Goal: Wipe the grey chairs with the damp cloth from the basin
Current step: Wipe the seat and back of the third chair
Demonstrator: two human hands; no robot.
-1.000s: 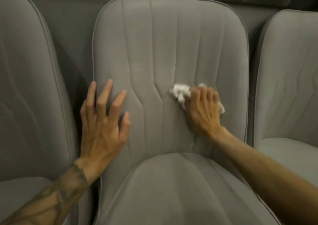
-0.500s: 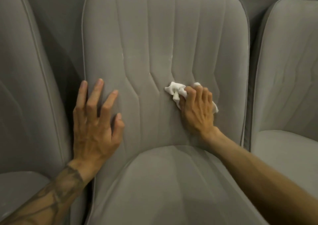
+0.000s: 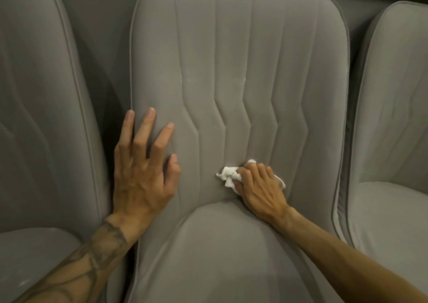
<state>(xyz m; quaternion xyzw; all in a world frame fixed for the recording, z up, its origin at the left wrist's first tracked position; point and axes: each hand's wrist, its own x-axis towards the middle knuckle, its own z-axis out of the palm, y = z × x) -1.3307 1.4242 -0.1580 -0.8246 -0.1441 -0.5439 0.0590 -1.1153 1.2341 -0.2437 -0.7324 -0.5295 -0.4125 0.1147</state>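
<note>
A grey upholstered chair with stitched zigzag seams fills the middle of the view. My right hand presses a crumpled white cloth against the bottom of its backrest, just above the seat cushion. The cloth sticks out to the left of my fingers, and a corner shows on the right. My left hand lies flat with spread fingers on the backrest's left edge, holding nothing. Small pale marks show on the seams higher up the backrest.
A second grey chair stands close on the left and a third close on the right, with narrow dark gaps between them. The basin is not in view.
My right hand has dragged the cloth down the backrest from its middle to just above the seat. The left hand stays flat on the left edge. My view has shifted.
</note>
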